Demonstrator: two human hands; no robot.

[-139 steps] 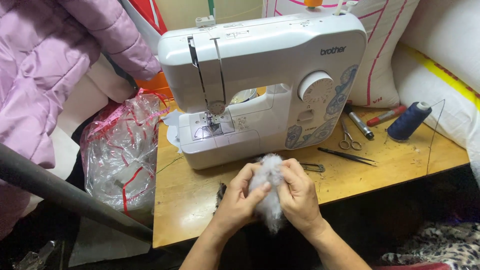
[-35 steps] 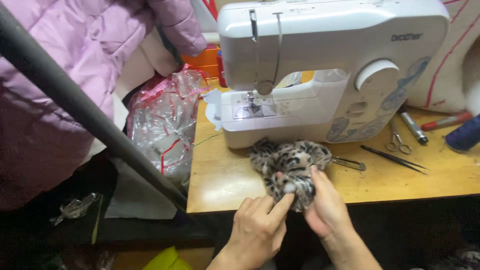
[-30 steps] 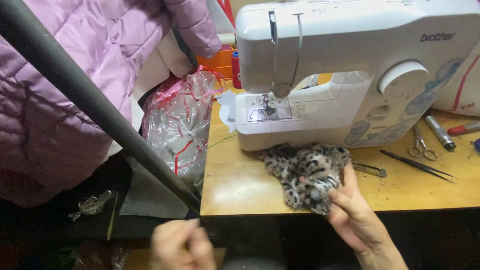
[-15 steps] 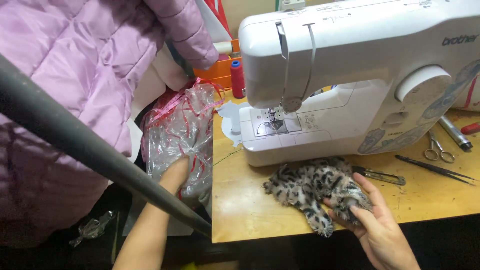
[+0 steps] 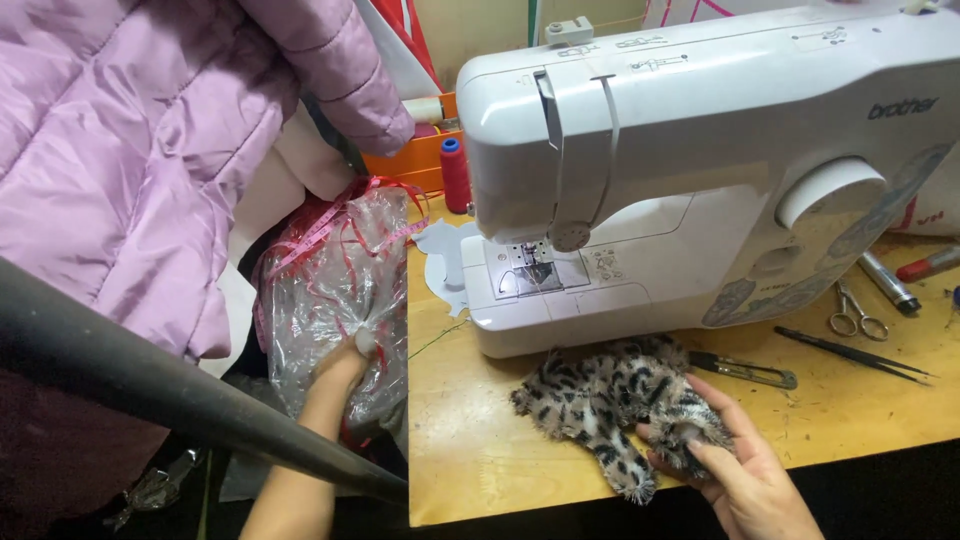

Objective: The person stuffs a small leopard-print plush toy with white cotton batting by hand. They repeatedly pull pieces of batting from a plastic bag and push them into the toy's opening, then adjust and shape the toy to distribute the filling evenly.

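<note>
While at table edge (image 5: 470,500), leopard fabric (image 5: 610,400)

The leopard-print fabric piece (image 5: 610,400) is fuzzy faux fur, shaggy at its edges, under the right hand (image 5: 740,470). The left hand (image 5: 340,365) presses into a clear plastic bag (image 5: 335,290), thin, crinkled and shiny, with red printing on it. The sewing machine (image 5: 700,170) is smooth white plastic with a soft sheen, and bright metal shows around its needle plate. The bench (image 5: 480,450) is bare light wood, matt and slightly worn. A lilac jacket (image 5: 130,150) hangs at the left, quilted cloth with a satiny gloss. Small scissors (image 5: 855,315) and tweezers (image 5: 850,350) look like metal, the tweezers dark.
</note>
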